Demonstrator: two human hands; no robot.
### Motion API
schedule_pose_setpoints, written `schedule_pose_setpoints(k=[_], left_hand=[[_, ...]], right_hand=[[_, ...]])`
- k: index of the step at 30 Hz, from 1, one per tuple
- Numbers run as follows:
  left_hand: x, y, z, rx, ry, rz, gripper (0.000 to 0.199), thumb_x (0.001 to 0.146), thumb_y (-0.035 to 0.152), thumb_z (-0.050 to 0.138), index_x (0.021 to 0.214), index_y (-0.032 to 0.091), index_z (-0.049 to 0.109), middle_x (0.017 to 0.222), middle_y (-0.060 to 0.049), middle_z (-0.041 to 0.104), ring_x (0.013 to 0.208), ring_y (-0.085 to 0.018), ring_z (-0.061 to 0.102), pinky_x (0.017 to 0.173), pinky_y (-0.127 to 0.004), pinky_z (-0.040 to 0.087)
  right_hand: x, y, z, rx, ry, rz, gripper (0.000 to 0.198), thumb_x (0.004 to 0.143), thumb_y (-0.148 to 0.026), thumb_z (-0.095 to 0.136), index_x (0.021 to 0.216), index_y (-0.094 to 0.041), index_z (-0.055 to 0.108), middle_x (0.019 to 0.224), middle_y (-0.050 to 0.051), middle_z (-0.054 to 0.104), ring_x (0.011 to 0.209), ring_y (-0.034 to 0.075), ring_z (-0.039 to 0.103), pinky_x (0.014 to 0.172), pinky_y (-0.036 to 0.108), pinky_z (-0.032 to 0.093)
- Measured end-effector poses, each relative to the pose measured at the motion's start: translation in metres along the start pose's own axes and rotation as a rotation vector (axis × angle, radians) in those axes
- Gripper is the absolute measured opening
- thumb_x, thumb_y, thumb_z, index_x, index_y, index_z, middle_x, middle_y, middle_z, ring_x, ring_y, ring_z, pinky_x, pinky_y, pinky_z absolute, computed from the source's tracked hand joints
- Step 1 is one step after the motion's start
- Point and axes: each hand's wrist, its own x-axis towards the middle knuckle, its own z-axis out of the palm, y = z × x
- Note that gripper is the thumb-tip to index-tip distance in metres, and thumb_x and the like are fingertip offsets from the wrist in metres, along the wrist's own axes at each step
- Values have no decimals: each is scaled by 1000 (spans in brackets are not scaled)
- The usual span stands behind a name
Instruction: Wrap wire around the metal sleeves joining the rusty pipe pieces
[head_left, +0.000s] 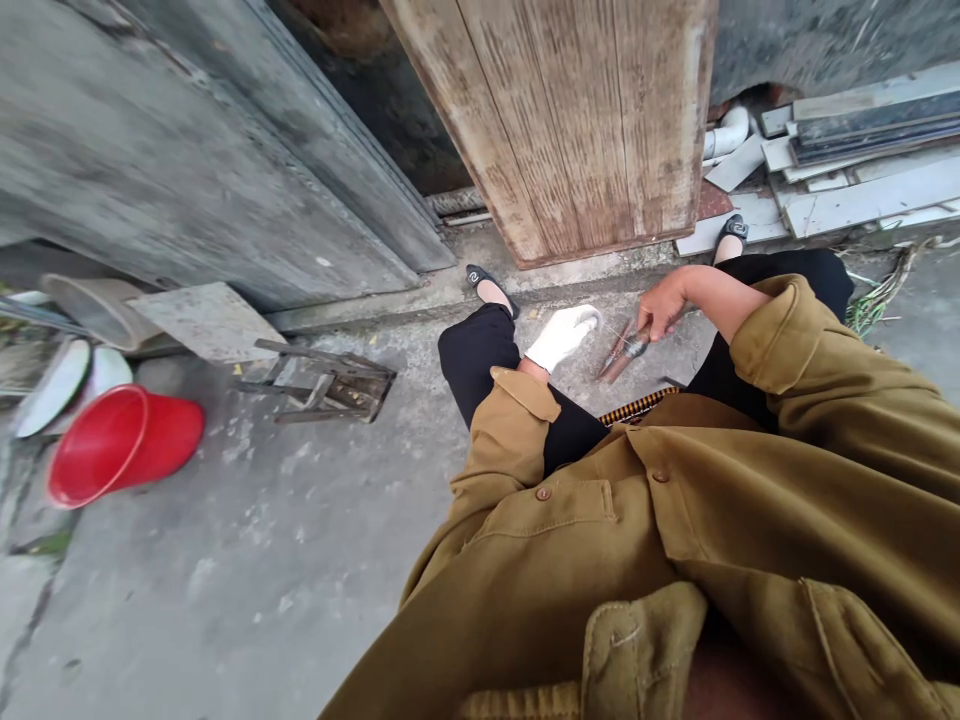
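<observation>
My left hand (561,338), in a white glove, is closed, fingers curled in front of me between my knees. A thin wire (616,331) runs from its fingertips towards my right hand (664,300). That bare hand is wrapped around a plier-like tool (621,358) with two reddish-brown arms and a dark rounded part near my fingers. Its exact kind is too small to make out. The tool points down and left, low over the concrete ground. Where the wire ends near the tool cannot be told.
A weathered wooden door panel (570,120) stands ahead on a low step. Leftward are a small wooden stool (337,385), a tilted board (214,320) and a red bucket (124,445) on its side. White planks (862,200) and a white pipe (727,133) lie at the right.
</observation>
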Motion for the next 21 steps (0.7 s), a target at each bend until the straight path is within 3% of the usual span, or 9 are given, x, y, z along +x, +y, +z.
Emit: schedule_pose_setpoints(k=[1,3,6,8,10,12,15,18,21], left_hand=[[1,1,-2,-76,13,-6,16,94,15,60,96,10,75,98,-9,77,86,-18,68,91,-30,55],[3,5,-2,-259,43,-22,14,95,21,63,92,12,72,87,-6,74,71,-14,62,76,-26,53],[5,11,5,-496,18,7,27,94,39,71,91,12,71,78,-4,68,63,-12,56,65,-23,47],[4,15,11,-560,-49,23,35,91,47,74,88,12,70,74,-3,66,61,-11,55,61,-23,45],[-1,19,15,-512,-133,-19,35,90,47,73,87,12,70,65,-1,61,57,-12,53,59,-23,44],[-8,24,15,-361,-204,-67,30,92,41,69,88,12,72,61,1,60,57,-13,53,60,-24,45],[-17,36,7,-186,-188,-54,22,91,32,66,82,13,72,73,-3,69,69,-16,60,72,-26,50],[-14,48,-13,-176,-143,-7,27,91,36,65,81,12,72,82,-7,74,77,-17,63,79,-28,51],[-1,53,-37,-172,-124,25,31,87,41,68,78,12,71,77,-6,70,72,-15,59,73,-27,47]], right_hand=[[-10,3,3,83,-56,-99,31,75,-33,93,94,-12,79,75,1,67,75,14,66,79,28,51],[-28,6,5,281,17,-367,47,73,-50,93,91,-11,75,78,2,68,71,11,63,73,24,51],[-44,5,1,663,358,-775,60,72,-64,91,90,-13,65,79,2,65,66,8,56,62,22,48],[-44,2,-5,855,596,-884,58,75,-62,89,90,-14,60,79,1,62,63,7,53,57,21,46],[-37,2,-11,942,802,-802,46,85,-52,84,89,-15,58,78,1,61,63,8,52,56,21,46],[-26,6,-15,871,966,-541,28,96,-38,71,89,-14,59,77,3,61,63,9,53,58,21,46],[-10,16,-15,344,1032,-117,15,100,-22,60,98,-9,68,87,10,70,78,16,64,72,26,51],[-2,20,-11,-113,835,-28,18,88,-18,75,104,-9,77,100,14,75,102,26,69,89,32,50],[-9,16,-6,-207,363,-69,20,83,-18,79,103,-13,82,85,7,74,89,22,70,85,31,49]])
